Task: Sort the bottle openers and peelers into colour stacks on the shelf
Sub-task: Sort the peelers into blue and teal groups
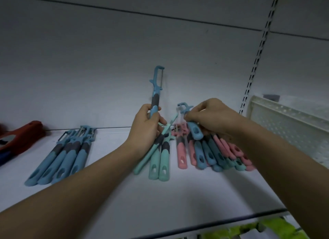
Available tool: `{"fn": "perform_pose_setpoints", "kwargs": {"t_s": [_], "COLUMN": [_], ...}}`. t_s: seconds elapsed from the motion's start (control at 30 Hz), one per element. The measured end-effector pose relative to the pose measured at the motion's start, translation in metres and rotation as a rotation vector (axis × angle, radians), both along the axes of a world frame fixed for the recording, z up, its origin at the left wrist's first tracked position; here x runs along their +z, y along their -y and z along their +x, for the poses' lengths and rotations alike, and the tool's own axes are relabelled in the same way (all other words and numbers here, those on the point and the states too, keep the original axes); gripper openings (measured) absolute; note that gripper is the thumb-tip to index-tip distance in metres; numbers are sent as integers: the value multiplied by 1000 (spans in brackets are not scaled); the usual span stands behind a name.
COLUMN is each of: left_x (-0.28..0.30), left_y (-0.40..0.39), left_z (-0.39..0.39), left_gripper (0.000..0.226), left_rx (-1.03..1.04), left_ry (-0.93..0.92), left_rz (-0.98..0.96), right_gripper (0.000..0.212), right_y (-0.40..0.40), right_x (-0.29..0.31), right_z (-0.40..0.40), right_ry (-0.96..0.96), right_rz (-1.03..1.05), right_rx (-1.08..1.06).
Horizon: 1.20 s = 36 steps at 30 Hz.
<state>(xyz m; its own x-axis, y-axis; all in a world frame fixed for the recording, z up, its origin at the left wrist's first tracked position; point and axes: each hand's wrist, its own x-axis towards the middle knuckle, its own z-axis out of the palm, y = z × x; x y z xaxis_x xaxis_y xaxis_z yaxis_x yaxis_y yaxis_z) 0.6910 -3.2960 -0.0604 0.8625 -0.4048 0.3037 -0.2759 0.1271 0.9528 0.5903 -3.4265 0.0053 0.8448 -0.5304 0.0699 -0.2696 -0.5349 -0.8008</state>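
My left hand [148,124] grips a blue peeler [156,89] by its handle, held upright above the white shelf [124,190]; a mint peeler [151,149] slants under the same hand. My right hand [211,118] holds a second blue peeler [193,128] by its neck, handle hanging down over the mixed heap [219,153] of pink, blue and mint tools. A stack of blue peelers [62,160] lies at the left. Two mint peelers [159,160] lie side by side in the middle. A pink peeler [182,153] lies at the left edge of the heap.
A red and dark tool [19,139] lies at the far left of the shelf. A white perforated basket [284,124] stands at the right, beside the slotted upright [256,64]. Yellow-green packages [249,230] show below the shelf's front edge.
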Motion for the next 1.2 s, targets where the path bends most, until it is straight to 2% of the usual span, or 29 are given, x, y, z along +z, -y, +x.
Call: {"fn": "perform_pose_setpoints", "kwargs": {"t_s": [0.13,0.23,0.33,0.4,0.47,0.63,0.7,0.8,0.9,0.97,1.03,1.13,1.2], "left_x": [6,13,18,18,19,18,19,20,16,16,17,20,20], "left_y": [1,3,5,4,1,1,3,0,-3,-4,-6,-8,-8], "left_z": [-4,-17,-33,-39,-39,-37,-38,-34,-27,-26,-25,-24,-24], "left_gripper": [17,17,27,36,33,29,28,20,21,19,14,12,14], "left_rx": [44,-58,-301,-443,-477,-386,-355,-338,-303,-281,-262,-250,-254], "left_ry": [101,8,-147,-195,-243,-231,-262,-315,-277,-221,-194,-211,-250], "left_rz": [16,-70,-163,-160,-141,-24,-62,-79,-2,9,-16,-107,-162], "right_gripper": [31,29,25,17,19,20,19,29,29,29,29,30,32], "right_y": [11,5,-7,-13,-11,10,18,21,11,6,6,6,5], "right_x": [2,-1,-7,-9,-6,1,-1,-11,-20,-22,-21,-17,-17], "right_z": [-8,-14,-15,-14,-16,-25,-26,-28,-25,-20,-16,-16,-16], "right_ry": [140,310,372,309,222,116,-58,-403,-481,-491,-489,-471,-470], "right_rz": [-289,-136,18,43,-43,-346,-474,-651,-740,-745,-663,-511,-485], "right_rx": [-64,-36,42,166,250,115,55,34,31,27,14,-12,-36]}}
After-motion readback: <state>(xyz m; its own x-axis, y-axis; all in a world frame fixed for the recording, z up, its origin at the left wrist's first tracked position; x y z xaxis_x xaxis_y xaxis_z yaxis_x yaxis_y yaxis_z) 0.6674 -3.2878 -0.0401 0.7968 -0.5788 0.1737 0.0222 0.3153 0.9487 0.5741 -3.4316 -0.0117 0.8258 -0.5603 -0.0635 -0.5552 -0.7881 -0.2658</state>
